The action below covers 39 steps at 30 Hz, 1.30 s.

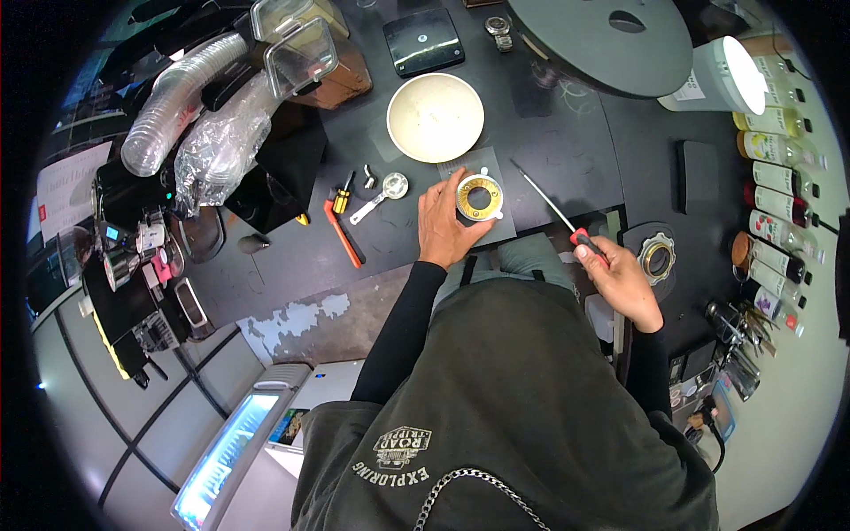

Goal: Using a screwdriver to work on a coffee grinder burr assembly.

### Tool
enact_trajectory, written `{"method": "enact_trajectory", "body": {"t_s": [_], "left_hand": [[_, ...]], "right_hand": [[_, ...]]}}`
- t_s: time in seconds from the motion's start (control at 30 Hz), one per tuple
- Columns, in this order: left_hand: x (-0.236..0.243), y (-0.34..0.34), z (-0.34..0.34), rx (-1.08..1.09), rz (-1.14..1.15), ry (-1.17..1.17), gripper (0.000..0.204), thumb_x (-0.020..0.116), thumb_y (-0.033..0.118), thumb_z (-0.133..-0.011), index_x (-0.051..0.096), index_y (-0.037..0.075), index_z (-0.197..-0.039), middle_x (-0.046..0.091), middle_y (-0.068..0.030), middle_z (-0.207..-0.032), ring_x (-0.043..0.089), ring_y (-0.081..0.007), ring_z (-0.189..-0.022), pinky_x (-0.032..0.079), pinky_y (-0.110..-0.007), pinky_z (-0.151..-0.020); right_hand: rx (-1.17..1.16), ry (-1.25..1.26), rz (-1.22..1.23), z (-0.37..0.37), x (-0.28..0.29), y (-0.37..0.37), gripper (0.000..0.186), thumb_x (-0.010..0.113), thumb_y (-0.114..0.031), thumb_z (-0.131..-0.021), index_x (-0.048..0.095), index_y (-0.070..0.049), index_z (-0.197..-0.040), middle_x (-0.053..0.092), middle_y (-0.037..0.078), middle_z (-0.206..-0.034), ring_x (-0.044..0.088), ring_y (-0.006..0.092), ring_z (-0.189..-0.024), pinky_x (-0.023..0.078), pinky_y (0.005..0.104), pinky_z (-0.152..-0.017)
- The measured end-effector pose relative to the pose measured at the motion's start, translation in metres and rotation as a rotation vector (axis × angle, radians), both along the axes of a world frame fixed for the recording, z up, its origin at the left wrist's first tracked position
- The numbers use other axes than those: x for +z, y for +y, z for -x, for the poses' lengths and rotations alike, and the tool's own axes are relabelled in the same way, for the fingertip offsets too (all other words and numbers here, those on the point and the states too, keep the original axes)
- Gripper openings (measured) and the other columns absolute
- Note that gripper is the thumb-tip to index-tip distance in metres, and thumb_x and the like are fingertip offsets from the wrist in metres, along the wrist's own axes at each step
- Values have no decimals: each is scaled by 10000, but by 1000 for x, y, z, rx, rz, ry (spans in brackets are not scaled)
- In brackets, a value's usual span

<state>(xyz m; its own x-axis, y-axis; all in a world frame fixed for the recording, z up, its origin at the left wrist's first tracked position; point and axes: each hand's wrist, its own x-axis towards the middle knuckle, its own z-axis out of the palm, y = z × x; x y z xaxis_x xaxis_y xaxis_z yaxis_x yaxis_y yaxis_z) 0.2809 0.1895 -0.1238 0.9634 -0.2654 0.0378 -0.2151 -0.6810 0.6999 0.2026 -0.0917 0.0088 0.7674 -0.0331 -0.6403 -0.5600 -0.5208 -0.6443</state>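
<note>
At the bench's front, my left hand (447,228) grips a round white metal part (495,201) with a brass-coloured ring inside, lying on a grey plate (499,232). My right hand (615,274) holds a screwdriver (557,209) with a red and black handle, its tip pointing up-left, apart from the part. A spoon-like measuring tool (382,196), a short yellow-handled screwdriver (341,200), an orange-handled tool (343,237) and small silver pieces (370,180) lie left of my left hand. A cream bowl (435,116) stands beyond them.
A scale (423,41), wristwatch (498,32) and large dark disc (598,35) are at the back. Plastic cup stacks (190,88) and containers (341,62) crowd the left. A scalloped metal fitting (657,259) sits right of my right hand, beside a row of several bottles (770,212).
</note>
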Motion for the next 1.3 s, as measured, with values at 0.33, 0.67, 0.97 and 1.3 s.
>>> {"method": "enact_trajectory", "body": {"t_s": [0.33,0.67,0.97,1.3], "left_hand": [[24,-8,8,103,143,20,968,955,286,-690,470,59,-1497,641,-98,-1354,580,-291,-1227,427,-434,-1071],[73,-22,63,425,733,455,191,734,58,-968,744,-30,-1137,755,-85,-1051,680,-108,-890,559,-265,-805],[83,5,85,372,895,602,176,688,17,-986,734,-42,-1145,767,-148,-1053,709,-148,-856,584,-274,-774],[96,53,64,325,822,668,178,716,-20,-952,739,-65,-1123,751,-145,-1039,729,-150,-860,635,-269,-758]], "right_hand": [[80,-14,-163,-37,-8,-39,444,630,-435,-1035,696,-15,-1163,510,33,-667,474,110,-631,410,308,-608],[422,21,-384,-58,11,-45,356,701,-310,-991,698,-6,-1176,736,171,-988,690,244,-855,516,348,-793],[396,60,-369,-32,-1,-26,379,729,-330,-976,699,-5,-1168,721,149,-963,657,226,-800,508,353,-751],[252,40,-312,1,6,24,326,776,-253,-939,714,3,-1130,718,145,-928,666,206,-767,506,323,-721]]}}
